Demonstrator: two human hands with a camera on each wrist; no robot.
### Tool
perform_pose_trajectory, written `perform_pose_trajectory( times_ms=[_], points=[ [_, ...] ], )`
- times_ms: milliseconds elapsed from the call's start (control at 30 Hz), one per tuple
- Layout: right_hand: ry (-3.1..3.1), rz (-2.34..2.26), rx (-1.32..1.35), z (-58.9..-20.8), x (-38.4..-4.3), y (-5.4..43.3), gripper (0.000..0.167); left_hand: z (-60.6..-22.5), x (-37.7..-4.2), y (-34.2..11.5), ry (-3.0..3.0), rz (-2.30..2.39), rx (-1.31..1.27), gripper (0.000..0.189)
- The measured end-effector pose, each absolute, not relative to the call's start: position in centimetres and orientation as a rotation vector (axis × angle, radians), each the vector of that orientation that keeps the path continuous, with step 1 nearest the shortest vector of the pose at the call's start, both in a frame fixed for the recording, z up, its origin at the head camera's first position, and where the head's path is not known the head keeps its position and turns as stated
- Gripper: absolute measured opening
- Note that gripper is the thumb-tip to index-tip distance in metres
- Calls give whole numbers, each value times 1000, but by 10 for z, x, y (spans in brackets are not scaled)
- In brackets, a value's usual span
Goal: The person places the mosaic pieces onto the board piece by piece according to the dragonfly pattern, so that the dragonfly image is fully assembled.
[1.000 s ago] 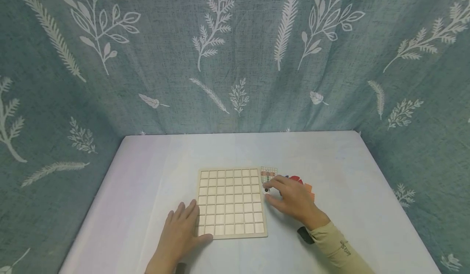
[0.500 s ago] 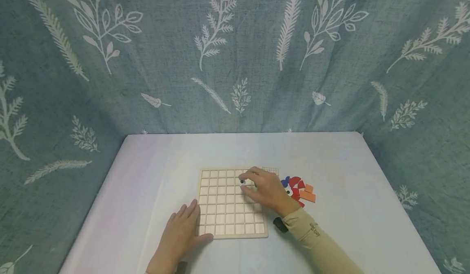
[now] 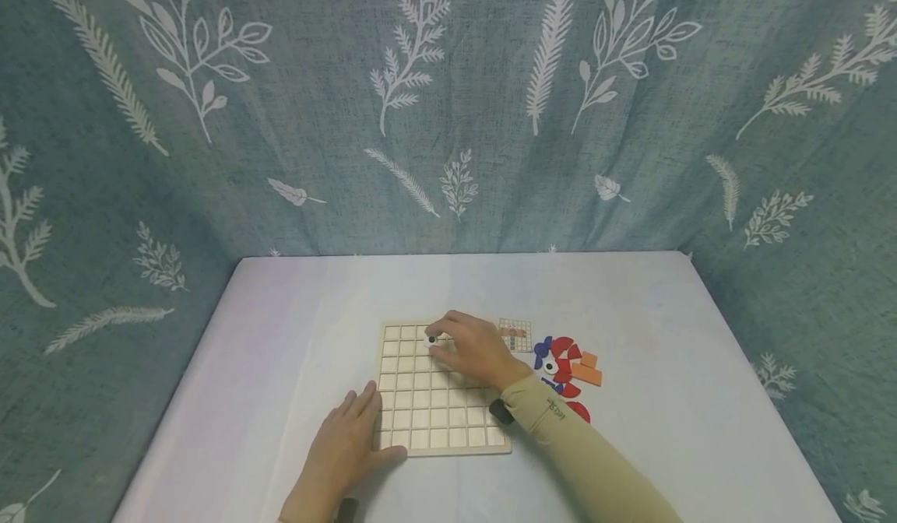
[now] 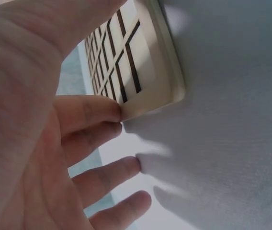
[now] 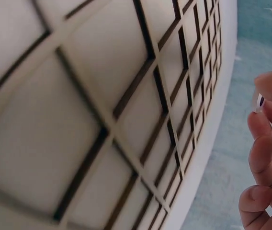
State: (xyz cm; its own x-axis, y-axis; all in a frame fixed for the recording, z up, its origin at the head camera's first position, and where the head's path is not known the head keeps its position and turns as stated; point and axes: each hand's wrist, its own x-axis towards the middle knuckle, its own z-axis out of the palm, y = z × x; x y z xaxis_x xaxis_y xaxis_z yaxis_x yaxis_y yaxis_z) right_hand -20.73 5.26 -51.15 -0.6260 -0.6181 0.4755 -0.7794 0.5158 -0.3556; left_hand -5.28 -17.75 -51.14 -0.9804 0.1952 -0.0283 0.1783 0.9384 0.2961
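Note:
A square wooden grid board (image 3: 429, 398) lies flat on the table with its cells bare where they show. Between the thumb and fingertips of my right hand (image 3: 476, 352) is a small white tile with a black dot (image 3: 430, 340), like an eye. The right wrist view also shows this thin white tile (image 5: 256, 102), held above the grid. My left hand (image 3: 342, 433) rests at the board's near left corner, fingers extended along the left edge and thumb by the front edge. In the left wrist view, the index fingertip touches the board's rim (image 4: 167, 81).
Right of the board lie several red pieces (image 3: 578, 411), blue pieces (image 3: 543, 349) and orange pieces (image 3: 587, 374), with another black-dotted white piece (image 3: 550, 367) among them. A small printed grid card (image 3: 516, 336) sits by the board's far right corner. Patterned curtains (image 3: 448, 118) surround the table.
My right hand has moved left from beside the board to over its far rows, carrying the white tile. The loose coloured pieces are uncovered now. My left hand stays in place.

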Motion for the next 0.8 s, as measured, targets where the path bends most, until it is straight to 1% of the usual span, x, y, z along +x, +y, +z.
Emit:
perform_pose_trajectory(
  times_ms=[167, 333, 800],
  points=[
    [-2542, 769, 1182, -518, -211, 41, 23, -510, -53, -177, 3027, 438, 285, 96],
    [-2647, 683, 1130, -522, -213, 36, 21, -511, -55, -176, 3046, 443, 315, 96],
    [-2803, 602, 1101, -520, -212, 26, 19, -506, -53, -178, 3069, 447, 346, 96]
  ],
)
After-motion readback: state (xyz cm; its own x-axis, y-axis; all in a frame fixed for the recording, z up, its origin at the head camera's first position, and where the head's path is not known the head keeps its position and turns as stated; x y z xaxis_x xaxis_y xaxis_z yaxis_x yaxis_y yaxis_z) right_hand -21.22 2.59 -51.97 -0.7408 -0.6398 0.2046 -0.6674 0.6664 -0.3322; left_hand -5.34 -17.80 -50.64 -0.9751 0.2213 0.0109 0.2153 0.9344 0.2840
